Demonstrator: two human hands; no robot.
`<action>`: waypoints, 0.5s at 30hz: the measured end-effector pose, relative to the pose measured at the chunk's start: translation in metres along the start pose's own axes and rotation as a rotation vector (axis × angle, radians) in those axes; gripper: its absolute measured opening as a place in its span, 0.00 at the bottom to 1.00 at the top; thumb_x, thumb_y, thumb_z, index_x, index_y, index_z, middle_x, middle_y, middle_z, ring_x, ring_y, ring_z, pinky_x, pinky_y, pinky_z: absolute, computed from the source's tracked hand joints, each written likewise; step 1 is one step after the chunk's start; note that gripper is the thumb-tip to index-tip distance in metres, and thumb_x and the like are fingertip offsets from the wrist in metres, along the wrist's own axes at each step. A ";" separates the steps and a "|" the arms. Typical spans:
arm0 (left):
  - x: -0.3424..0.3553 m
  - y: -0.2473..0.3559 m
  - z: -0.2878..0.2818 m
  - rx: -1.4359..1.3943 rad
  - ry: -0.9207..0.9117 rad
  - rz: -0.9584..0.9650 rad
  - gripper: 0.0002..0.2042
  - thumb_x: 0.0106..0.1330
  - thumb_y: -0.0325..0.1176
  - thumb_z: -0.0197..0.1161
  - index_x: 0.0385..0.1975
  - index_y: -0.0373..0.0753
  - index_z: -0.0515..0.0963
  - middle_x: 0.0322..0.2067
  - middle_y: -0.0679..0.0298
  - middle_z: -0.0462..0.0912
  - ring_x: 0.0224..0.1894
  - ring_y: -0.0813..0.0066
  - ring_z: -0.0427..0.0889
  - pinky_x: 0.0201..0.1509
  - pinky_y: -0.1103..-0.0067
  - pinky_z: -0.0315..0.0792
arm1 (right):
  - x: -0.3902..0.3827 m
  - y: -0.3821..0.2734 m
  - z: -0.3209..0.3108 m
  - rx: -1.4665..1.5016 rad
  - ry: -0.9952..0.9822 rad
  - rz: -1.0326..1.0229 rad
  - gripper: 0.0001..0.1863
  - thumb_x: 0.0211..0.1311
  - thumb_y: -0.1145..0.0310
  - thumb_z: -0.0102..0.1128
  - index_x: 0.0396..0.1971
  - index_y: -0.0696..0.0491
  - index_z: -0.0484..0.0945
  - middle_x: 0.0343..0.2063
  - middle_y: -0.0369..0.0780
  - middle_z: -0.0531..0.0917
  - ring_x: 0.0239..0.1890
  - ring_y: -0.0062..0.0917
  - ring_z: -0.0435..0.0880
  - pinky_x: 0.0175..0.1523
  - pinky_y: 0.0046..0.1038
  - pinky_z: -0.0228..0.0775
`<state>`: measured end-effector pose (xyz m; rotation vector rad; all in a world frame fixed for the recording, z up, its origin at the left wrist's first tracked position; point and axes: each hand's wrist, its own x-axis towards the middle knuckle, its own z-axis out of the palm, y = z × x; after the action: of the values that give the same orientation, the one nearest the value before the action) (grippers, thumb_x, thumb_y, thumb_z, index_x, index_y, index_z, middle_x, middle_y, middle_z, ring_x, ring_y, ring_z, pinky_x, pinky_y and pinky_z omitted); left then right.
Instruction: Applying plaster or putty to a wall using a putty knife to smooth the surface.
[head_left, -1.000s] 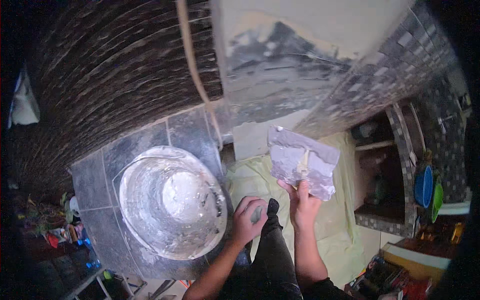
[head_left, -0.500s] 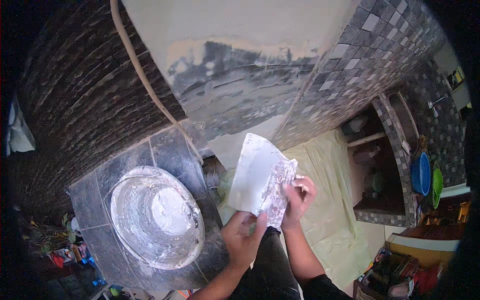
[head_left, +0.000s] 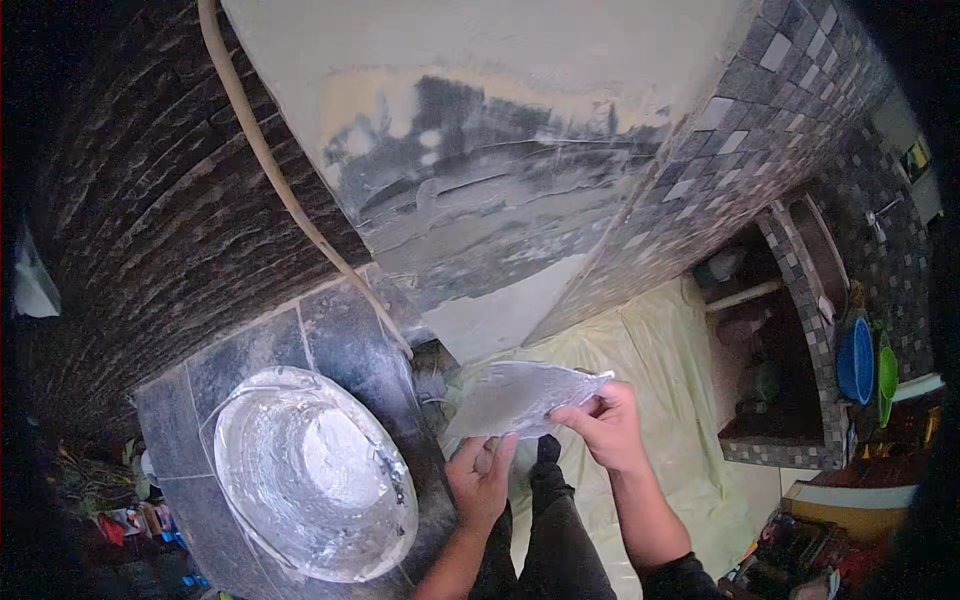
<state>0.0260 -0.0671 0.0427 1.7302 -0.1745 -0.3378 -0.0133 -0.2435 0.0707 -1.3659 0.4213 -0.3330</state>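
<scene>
My right hand [head_left: 605,425] pinches the right end of a flat, thin putty spreader [head_left: 515,398], thumb on its face and fingers behind. My left hand [head_left: 482,482] holds its lower edge between thumb and fingers. The spreader lies tilted, showing a greyish face with a paler smear along one edge. To the left, a round bucket [head_left: 268,450] coated in white putty leans open toward me on a dark tiled ledge. White putty [head_left: 345,460] lies in its bottom. Ahead stands a wall panel [head_left: 480,190], its dark patch partly skimmed with pale putty.
A beige hose [head_left: 262,150] runs down the dark ridged stone wall [head_left: 150,230] to the ledge [head_left: 190,400]. A pale yellow sheet [head_left: 660,370] covers the floor. Blue [head_left: 854,362] and green [head_left: 886,372] basins sit at the right, beside a mosaic-tiled counter.
The spreader has tipped from upright to nearly flat, its putty-caked face turned away. My right hand has shifted right along it; the view has moved slightly.
</scene>
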 end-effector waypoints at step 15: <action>0.012 -0.059 -0.031 0.485 -0.174 0.498 0.18 0.53 0.29 0.66 0.47 0.43 0.79 0.44 0.62 0.77 0.47 0.61 0.76 0.52 0.67 0.66 | 0.111 -0.062 0.040 -0.292 -0.033 -0.414 0.10 0.57 0.73 0.68 0.36 0.61 0.81 0.33 0.35 0.84 0.36 0.16 0.79 0.43 0.22 0.71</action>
<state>0.0433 -0.0303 -0.0114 2.0529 -0.8551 -0.0758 0.1045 -0.2711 0.1271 -1.7438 0.1584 -0.6047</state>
